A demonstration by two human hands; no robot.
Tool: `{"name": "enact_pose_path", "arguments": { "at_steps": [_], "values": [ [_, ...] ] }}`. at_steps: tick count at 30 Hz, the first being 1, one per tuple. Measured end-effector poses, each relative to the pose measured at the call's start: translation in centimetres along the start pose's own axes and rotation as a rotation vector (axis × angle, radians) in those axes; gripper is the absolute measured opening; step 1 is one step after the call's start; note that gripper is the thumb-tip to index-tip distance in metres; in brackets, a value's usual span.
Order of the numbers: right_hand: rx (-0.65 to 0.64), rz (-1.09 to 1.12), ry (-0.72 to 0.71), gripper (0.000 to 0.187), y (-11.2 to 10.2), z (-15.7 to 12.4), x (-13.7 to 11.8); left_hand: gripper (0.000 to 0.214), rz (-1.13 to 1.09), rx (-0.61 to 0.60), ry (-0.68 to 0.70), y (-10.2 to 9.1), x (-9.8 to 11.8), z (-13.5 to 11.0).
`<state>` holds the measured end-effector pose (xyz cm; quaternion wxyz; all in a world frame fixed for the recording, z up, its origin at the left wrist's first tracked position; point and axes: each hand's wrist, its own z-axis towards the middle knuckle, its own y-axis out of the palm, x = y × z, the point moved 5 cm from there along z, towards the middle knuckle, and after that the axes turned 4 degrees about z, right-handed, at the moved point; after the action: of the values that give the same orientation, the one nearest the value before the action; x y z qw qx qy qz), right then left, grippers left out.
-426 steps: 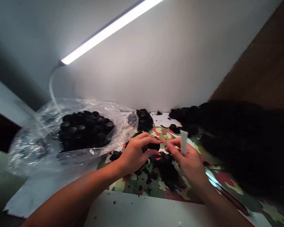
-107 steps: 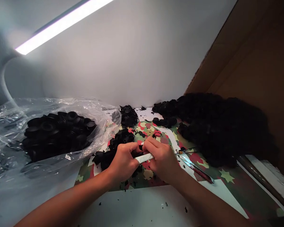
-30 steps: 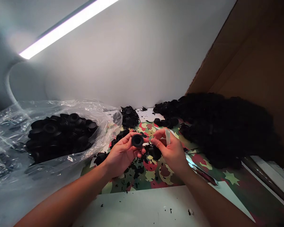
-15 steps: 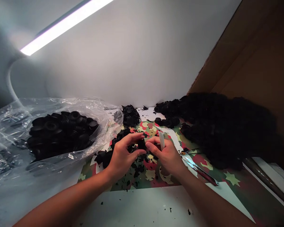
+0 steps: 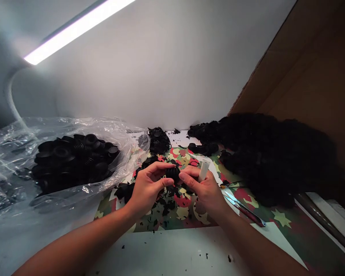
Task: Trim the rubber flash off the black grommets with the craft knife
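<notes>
My left hand (image 5: 148, 186) pinches a small black rubber part (image 5: 172, 173) between thumb and fingers, just above the camouflage-patterned mat (image 5: 278, 218). My right hand (image 5: 205, 189) meets it from the right, thumb and forefinger on the same part, while gripping a white-handled tool (image 5: 203, 170) that sticks up from the fist. Black trimmings (image 5: 168, 199) lie scattered under both hands.
A clear plastic bag (image 5: 23, 176) holding many black ribbed parts (image 5: 74, 157) sits at the left. A big heap of black parts (image 5: 273, 153) fills the right, against a brown cardboard wall. Scissors (image 5: 243, 207) lie right of my hand. A lamp bar glows overhead.
A second ago my left hand held the part up with its round opening facing me. Both hands have since come together and lowered, turning the part; the white tool tilted slightly right.
</notes>
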<state>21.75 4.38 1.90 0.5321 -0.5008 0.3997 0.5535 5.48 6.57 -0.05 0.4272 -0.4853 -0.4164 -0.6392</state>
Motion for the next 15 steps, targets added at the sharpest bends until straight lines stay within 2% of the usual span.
{"name": "enact_pose_path", "arguments": {
  "at_steps": [7, 15],
  "values": [
    [0.004, 0.171, 0.091, 0.037, 0.0, -0.2, 0.9, 0.028, -0.118, 0.012, -0.029, 0.0, -0.4, -0.2],
    [-0.018, 0.295, 0.208, 0.042, 0.3, 0.0, 1.7, 0.026, -0.080, 0.013, 0.006, 0.1, 0.1, -0.3]
  ]
}}
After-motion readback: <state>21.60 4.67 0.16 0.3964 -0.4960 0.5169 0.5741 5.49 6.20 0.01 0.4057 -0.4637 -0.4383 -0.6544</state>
